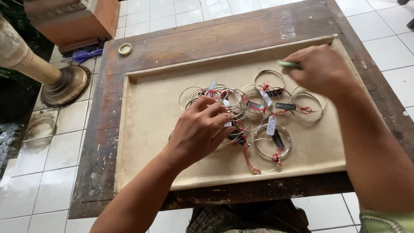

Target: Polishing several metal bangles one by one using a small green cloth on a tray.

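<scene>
Right now my left hand (pixel 199 129) pinches into the tangle of silver bangles (pixel 252 110) on the beige tray (pixel 146 142), while my right hand (pixel 321 69) grips a small greenish piece (pixel 288 64).

A tray (pixel 146 129) lies on a table (pixel 207 39). Bangles (pixel 258 112) cluster in the tray's middle, under both hands. A small lid (pixel 125 48) sits on the table behind the tray, to the left.

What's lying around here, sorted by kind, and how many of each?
Beige trays: 1
Wooden tables: 1
Small round lids: 1
Turned wooden posts with a brass base: 1
Heaps of tagged silver bangles: 1; the overlapping bangles can't be counted singly
Total: 5
</scene>
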